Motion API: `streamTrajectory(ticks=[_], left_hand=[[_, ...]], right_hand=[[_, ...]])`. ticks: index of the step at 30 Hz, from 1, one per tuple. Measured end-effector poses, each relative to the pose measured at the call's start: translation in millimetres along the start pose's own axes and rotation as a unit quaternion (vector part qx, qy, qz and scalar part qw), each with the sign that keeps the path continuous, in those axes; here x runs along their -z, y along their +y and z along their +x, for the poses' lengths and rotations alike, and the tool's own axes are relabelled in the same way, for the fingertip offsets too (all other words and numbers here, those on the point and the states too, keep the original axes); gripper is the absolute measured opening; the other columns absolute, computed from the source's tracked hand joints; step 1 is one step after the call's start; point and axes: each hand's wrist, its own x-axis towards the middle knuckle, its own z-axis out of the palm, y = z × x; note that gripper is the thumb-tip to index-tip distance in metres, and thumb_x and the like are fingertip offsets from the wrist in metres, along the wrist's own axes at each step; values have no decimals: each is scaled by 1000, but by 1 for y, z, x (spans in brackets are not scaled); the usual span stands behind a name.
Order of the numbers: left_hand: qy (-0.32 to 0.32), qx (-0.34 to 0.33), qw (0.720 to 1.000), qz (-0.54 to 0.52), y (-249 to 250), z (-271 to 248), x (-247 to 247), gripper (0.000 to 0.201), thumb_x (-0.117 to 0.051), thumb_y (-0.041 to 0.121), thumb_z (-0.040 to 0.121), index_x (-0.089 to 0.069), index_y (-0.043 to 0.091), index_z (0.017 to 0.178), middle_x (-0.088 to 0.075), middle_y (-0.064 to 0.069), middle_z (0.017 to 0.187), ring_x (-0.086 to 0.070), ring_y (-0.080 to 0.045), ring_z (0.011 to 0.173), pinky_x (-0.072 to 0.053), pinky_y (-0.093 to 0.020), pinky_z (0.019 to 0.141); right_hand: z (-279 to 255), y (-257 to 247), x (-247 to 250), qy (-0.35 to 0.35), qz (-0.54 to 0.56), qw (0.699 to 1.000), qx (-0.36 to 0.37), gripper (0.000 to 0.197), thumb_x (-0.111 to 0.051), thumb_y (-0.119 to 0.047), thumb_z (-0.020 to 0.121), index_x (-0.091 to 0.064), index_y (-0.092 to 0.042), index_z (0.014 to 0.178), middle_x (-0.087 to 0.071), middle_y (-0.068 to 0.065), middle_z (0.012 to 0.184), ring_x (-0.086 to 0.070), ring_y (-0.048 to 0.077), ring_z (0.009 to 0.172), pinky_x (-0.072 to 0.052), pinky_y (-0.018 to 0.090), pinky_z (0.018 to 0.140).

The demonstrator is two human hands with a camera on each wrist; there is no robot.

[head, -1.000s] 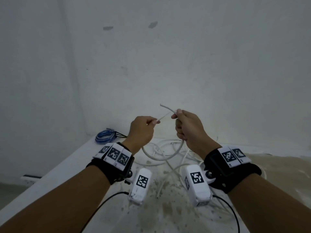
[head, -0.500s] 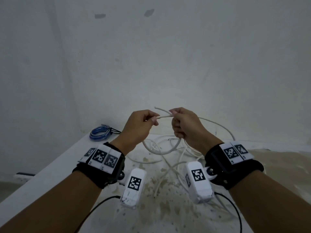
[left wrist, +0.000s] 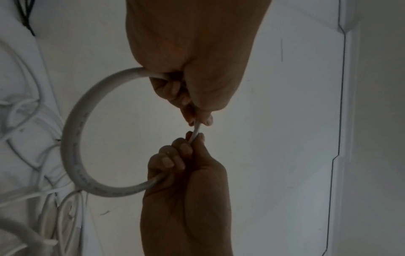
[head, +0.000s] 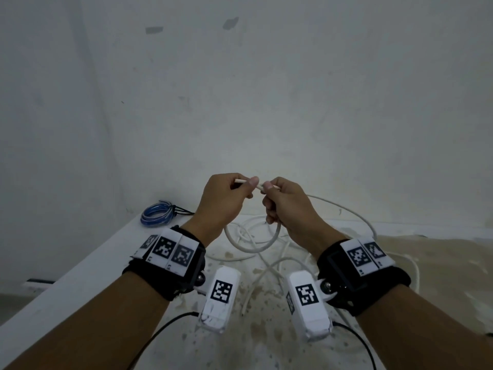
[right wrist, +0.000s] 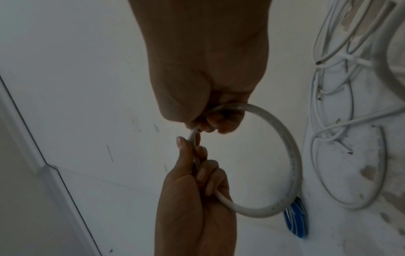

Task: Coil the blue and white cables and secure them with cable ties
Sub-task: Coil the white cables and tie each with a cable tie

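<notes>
Fingers of our left hand and right hand pinch the white cable, closing its first loop, blue cable already tied

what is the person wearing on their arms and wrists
Both forearms are bare, with no sleeves. Each wrist has a black strap topped with white tiles printed with black square-pattern markers. A white box-shaped camera unit with its own marker hangs under each wrist, and a thin black cable runs back from it.
</notes>
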Motion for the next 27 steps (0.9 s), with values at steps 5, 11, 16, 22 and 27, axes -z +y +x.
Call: streamTrajectory(ticks=[5,11,16,22,27], left_hand=[[38,39,998,-42,2,0,1,26,-62,37,94,-75,18,82,-70,3,67,-51,-8,49,-43,-27,52],[84,2,996,26,-4,1,-1,25,-61,41,93,-73,27,75,-66,8,63,-53,1,53,-46,-26,64],[97,-47,990,95,-4,1,-1,28,-60,40,94,-75,21,80,-63,9,62,-53,3,52,-38,-22,57],[58,-113,980,152,-1,-1,-1,27,-60,39,94,-72,22,77,-61,12,58,-56,4,58,-37,-8,56],[77,-117,984,114,6,-5,-10,29,-60,33,95,-73,17,75,-59,9,55,-55,-1,55,-37,-10,55]], right_hand=[[0,-7,2,41,97,994,-11,21,-46,-16,103,-56,-5,88,-58,9,66,-54,16,51,-56,33,58],[-3,-3,6,-5,113,993,-35,22,-44,-16,104,-55,-5,90,-66,19,78,-62,26,64,-59,39,68],[-11,-13,15,6,-22,997,-76,26,-41,-31,104,-55,-10,101,-74,15,79,-70,30,66,-60,43,69],[-10,-33,27,204,-504,822,170,35,-47,-53,96,-66,-24,94,-61,-4,73,-54,19,74,-40,31,67],[1,-33,20,-44,-246,967,54,41,-44,-37,103,-71,-8,91,-73,4,79,-68,17,73,-52,29,73]])
